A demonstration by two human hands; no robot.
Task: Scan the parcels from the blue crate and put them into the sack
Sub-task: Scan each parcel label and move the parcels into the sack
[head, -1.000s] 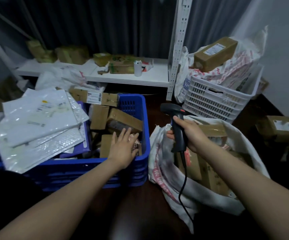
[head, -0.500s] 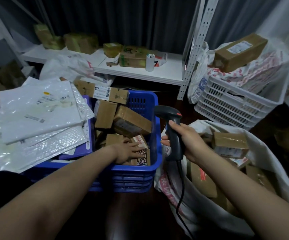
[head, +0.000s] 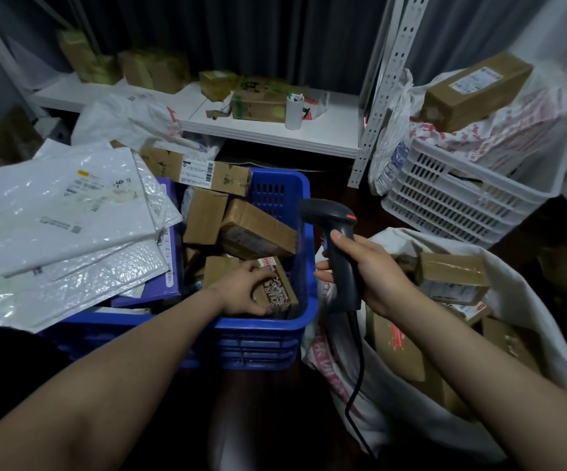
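Pickup step: left hand [head: 241, 290] grips a printed carton [head: 278, 291] in the blue crate [head: 261, 334]; right hand [head: 373, 270] clamps the barcode scanner [head: 336, 232]; next, likely, lift it and show its label.

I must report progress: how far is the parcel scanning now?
Done: several boxes already lie in the sack. In hand: left hand grips a patterned box in the blue crate; right hand holds the scanner. Left: many other boxes and white mailers lie there.

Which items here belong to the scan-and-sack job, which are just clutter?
Job: blue crate, patterned parcel gripped by left hand, scanner in right hand, sack.
Lying about: white crate, shelf boxes, white tube on shelf.
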